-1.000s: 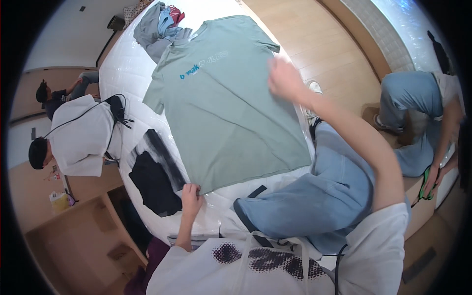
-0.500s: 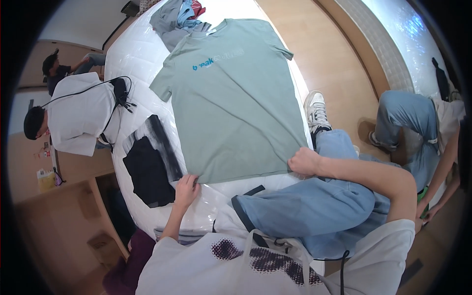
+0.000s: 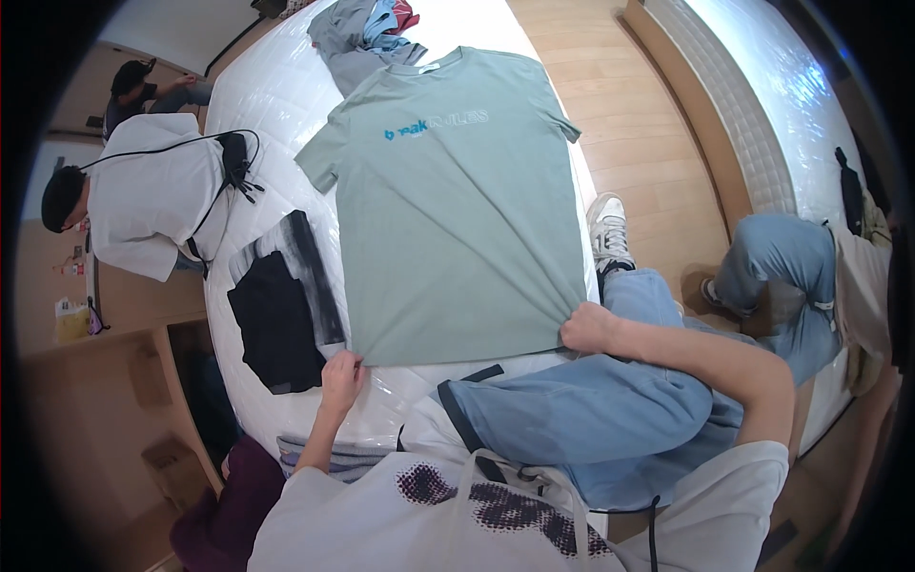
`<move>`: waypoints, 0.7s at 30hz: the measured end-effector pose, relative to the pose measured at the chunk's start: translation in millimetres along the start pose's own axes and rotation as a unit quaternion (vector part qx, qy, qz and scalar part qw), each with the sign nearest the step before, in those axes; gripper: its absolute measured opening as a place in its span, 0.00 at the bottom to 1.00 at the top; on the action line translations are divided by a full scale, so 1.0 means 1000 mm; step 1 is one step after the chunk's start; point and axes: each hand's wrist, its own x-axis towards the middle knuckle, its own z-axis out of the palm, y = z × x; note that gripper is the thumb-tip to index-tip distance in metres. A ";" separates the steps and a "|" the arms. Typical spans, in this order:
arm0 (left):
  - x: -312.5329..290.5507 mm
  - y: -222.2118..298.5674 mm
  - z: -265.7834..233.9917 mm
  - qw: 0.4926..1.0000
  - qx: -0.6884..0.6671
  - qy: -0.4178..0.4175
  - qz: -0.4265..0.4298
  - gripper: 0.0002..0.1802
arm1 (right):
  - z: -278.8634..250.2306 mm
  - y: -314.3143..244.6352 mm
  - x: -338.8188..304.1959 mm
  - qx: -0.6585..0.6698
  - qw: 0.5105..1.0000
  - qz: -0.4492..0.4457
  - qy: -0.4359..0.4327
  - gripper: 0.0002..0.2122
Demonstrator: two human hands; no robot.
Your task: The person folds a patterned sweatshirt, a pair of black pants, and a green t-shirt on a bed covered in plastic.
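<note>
A sage-green T-shirt point(image 3: 457, 219) lies spread face up on a plastic-wrapped white mattress point(image 3: 276, 181), its collar away from me and its hem towards me. My left hand point(image 3: 341, 379) pinches the hem's left corner. At the right corner, my right hand point(image 3: 588, 329) is closed on the hem in a fist. Creases run from the right fist up across the shirt. Left of the shirt lie a folded black garment point(image 3: 274, 324) and, partly under it, a black, grey and white one point(image 3: 319, 276).
Crumpled grey, blue and red clothes point(image 3: 367, 43) lie at the mattress's far end. A person in a white top point(image 3: 152, 195) sits at the left edge; another person point(image 3: 143, 95) is farther back. Someone in jeans point(image 3: 777, 267) is on the right, beside a second wrapped mattress point(image 3: 734, 105).
My left hand has shifted slightly left with the hem corner, and the hem looks straighter and tauter. The right hand keeps its grip. The view has shifted a little.
</note>
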 end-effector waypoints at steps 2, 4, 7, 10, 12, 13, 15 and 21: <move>0.001 0.001 0.000 1.000 -0.012 0.027 -0.005 0.12 | -0.003 0.003 -0.002 0.023 0.999 0.028 0.006 0.05; -0.003 0.005 -0.005 0.998 -0.024 0.049 -0.013 0.11 | -0.020 -0.003 -0.007 0.052 0.997 0.054 0.009 0.05; 0.000 0.006 -0.011 0.993 -0.037 0.104 -0.031 0.11 | -0.039 -0.002 -0.007 0.038 0.994 0.101 0.004 0.03; 0.008 -0.001 -0.021 0.991 -0.081 0.035 -0.097 0.10 | -0.037 -0.003 -0.008 0.031 0.989 0.130 -0.056 0.05; 0.012 -0.004 -0.030 0.988 -0.099 -0.113 -0.043 0.10 | -0.031 -0.003 -0.012 0.025 0.989 0.121 -0.079 0.07; 0.011 -0.007 -0.031 0.988 -0.099 -0.113 -0.043 0.10 | -0.025 -0.003 -0.011 0.025 0.989 0.120 -0.078 0.07; 0.010 -0.012 -0.033 0.978 -0.145 -0.133 -0.064 0.11 | -0.014 -0.004 -0.006 0.017 0.984 0.119 -0.132 0.08; -0.006 -0.022 -0.022 0.996 -0.015 -0.076 -0.044 0.07 | 0.005 -0.008 -0.003 0.040 0.984 0.091 -0.145 0.09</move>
